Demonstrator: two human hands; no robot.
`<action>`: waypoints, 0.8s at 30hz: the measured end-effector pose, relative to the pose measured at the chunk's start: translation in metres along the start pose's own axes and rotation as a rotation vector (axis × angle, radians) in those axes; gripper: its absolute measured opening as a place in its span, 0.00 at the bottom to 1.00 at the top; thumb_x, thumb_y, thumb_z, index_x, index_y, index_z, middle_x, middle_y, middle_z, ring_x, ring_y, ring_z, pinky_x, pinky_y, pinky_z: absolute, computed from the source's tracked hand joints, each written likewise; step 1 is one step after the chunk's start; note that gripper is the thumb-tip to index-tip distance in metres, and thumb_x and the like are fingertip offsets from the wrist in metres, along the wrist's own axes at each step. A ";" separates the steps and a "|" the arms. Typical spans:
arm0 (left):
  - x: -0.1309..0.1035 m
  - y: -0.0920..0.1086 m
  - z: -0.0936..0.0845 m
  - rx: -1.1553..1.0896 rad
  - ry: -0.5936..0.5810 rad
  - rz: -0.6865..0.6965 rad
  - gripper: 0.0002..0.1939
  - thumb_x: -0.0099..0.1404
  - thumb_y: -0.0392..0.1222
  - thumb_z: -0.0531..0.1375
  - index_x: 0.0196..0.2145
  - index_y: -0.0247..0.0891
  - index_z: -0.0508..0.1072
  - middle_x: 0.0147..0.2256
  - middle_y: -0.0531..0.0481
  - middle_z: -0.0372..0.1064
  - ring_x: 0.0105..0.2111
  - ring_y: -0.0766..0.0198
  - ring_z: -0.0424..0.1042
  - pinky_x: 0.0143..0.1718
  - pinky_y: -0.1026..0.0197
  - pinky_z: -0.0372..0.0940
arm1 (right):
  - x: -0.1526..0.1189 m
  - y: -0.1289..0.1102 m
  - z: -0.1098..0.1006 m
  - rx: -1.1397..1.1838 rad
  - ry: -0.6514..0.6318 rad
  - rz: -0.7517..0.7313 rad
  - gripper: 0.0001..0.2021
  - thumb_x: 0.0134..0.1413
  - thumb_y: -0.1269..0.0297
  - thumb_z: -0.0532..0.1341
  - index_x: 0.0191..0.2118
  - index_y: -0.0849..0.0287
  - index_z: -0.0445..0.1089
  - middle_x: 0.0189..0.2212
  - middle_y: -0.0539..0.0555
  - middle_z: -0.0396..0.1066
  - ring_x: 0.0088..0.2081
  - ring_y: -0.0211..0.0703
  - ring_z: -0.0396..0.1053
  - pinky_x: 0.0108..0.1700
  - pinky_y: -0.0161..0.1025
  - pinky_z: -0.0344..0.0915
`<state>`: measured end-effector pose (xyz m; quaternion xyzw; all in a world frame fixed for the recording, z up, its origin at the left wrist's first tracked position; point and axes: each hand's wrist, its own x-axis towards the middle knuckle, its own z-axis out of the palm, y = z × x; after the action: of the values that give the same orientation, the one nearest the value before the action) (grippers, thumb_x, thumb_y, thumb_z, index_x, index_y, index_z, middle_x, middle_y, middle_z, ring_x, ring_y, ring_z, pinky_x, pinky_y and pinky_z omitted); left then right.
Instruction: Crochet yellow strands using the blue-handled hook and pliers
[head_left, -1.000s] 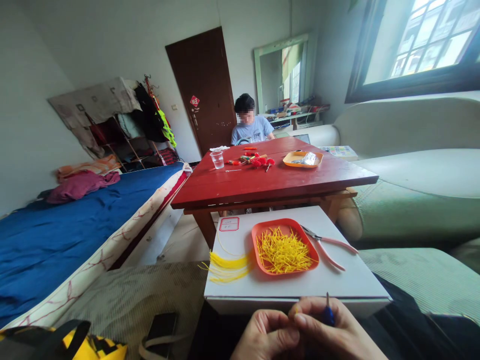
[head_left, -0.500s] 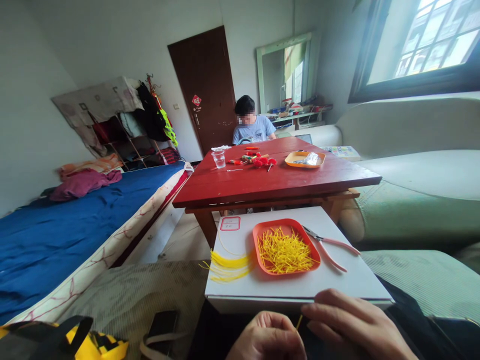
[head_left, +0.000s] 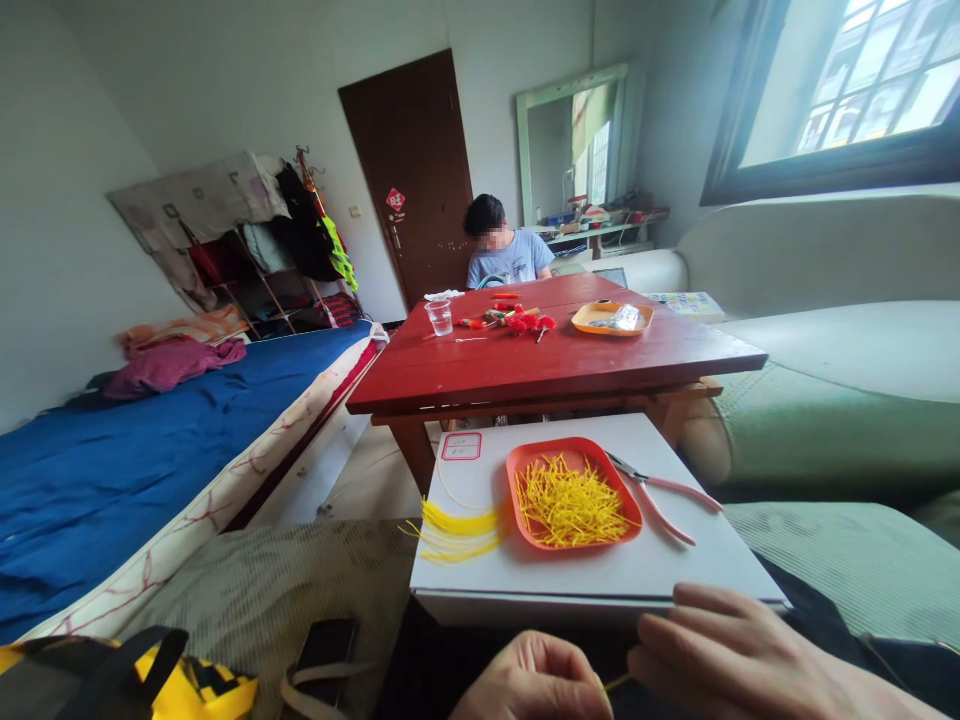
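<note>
Low in the frame, the left hand (head_left: 536, 680) and right hand (head_left: 739, 660) each seem to pinch an end of a thin yellow strand (head_left: 616, 683) just before the white surface (head_left: 675, 560) bearing the orange tray (head_left: 525, 462).

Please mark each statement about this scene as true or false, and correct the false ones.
1. The orange tray on the white box holds short yellow strands. True.
2. The pink-handled pliers lie left of the tray. False: they lie right of it.
3. A thin yellow strand sits between the left hand and the right hand. True.
4. The plastic cup stands on the white box. False: it stands on the red table.
</note>
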<state>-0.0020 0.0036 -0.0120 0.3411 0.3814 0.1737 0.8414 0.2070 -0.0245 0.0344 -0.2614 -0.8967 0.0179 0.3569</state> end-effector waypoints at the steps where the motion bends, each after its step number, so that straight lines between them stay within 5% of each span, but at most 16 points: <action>1: -0.001 0.001 -0.001 -0.007 0.004 0.015 0.19 0.33 0.48 0.73 0.14 0.31 0.71 0.15 0.52 0.65 0.16 0.73 0.59 0.21 0.67 0.46 | -0.003 0.003 0.000 -0.009 -0.007 0.007 0.20 0.64 0.67 0.42 0.40 0.56 0.71 0.21 0.53 0.71 0.19 0.40 0.63 0.24 0.37 0.58; 6: -0.001 0.005 0.000 -0.066 0.096 0.163 0.19 0.35 0.48 0.72 0.15 0.33 0.71 0.14 0.53 0.65 0.15 0.72 0.61 0.21 0.67 0.53 | -0.014 0.016 0.013 -0.006 -0.128 0.122 0.15 0.61 0.69 0.46 0.33 0.56 0.69 0.22 0.51 0.66 0.20 0.38 0.56 0.24 0.37 0.53; 10: -0.002 0.006 0.007 0.092 0.319 0.419 0.17 0.40 0.51 0.70 0.16 0.33 0.74 0.15 0.51 0.68 0.17 0.71 0.62 0.23 0.67 0.55 | -0.006 0.014 0.028 0.383 -0.119 0.614 0.10 0.49 0.74 0.54 0.21 0.57 0.64 0.21 0.48 0.60 0.21 0.36 0.54 0.25 0.35 0.51; 14: -0.006 0.007 0.015 0.581 0.548 0.820 0.09 0.51 0.44 0.66 0.19 0.37 0.77 0.18 0.48 0.72 0.20 0.64 0.67 0.25 0.65 0.59 | 0.006 0.009 0.038 0.750 -0.147 0.956 0.04 0.38 0.71 0.59 0.18 0.59 0.65 0.17 0.46 0.59 0.21 0.36 0.53 0.25 0.36 0.48; 18: -0.006 0.007 0.009 1.130 0.423 1.245 0.03 0.56 0.35 0.63 0.29 0.37 0.78 0.22 0.45 0.75 0.22 0.62 0.70 0.27 0.64 0.63 | 0.009 0.009 0.045 1.078 -0.161 1.076 0.08 0.35 0.61 0.61 0.19 0.61 0.67 0.14 0.43 0.56 0.19 0.32 0.48 0.23 0.34 0.46; 21: -0.006 0.010 0.000 1.443 0.267 1.425 0.05 0.58 0.33 0.60 0.33 0.34 0.76 0.23 0.45 0.75 0.23 0.62 0.70 0.27 0.64 0.64 | 0.007 0.011 0.044 1.231 -0.182 1.153 0.07 0.33 0.63 0.64 0.21 0.62 0.70 0.14 0.44 0.60 0.18 0.29 0.50 0.22 0.31 0.46; 24: -0.008 0.016 -0.002 1.650 0.254 1.554 0.04 0.58 0.31 0.60 0.31 0.32 0.76 0.20 0.47 0.73 0.21 0.64 0.69 0.24 0.64 0.63 | 0.008 0.010 0.039 1.297 -0.262 1.244 0.05 0.33 0.66 0.65 0.21 0.61 0.71 0.13 0.43 0.59 0.14 0.27 0.49 0.17 0.29 0.44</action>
<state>-0.0091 0.0114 0.0021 0.9141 0.1473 0.3774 -0.0196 0.1816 -0.0057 0.0083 -0.4420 -0.4411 0.7382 0.2553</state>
